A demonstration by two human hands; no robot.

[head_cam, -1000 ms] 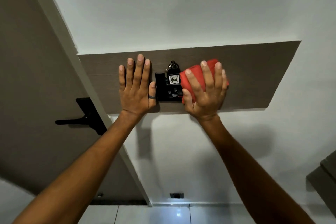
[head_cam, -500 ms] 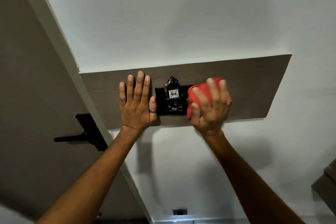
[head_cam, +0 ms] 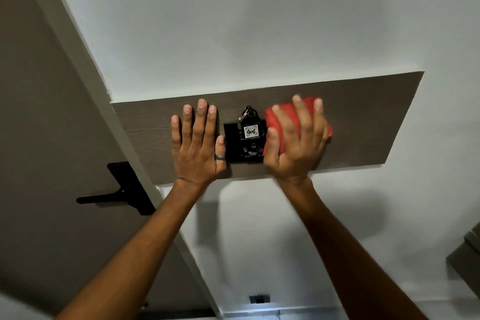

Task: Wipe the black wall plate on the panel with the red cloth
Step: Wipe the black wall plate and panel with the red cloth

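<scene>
Since the earlier frame, the red cloth (head_cam: 272,122) has been shifted slightly by the clenched right hand (head_cam: 296,143) at the black wall plate's (head_cam: 233,145) right edge; the left hand (head_cam: 197,148) lies flat, empty, on the panel (head_cam: 363,117). Wiping is underway; a leftward pass seems needed.

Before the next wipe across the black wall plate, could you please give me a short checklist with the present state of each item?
1. Red cloth held in right hand: ok.
2. Cloth covering the black wall plate: not ok, only its right edge.
3. Left hand flat on the panel, off the plate: ok.
4. Key tag out of the wiping path: not ok.
5. Plate clean: cannot tell.
</scene>
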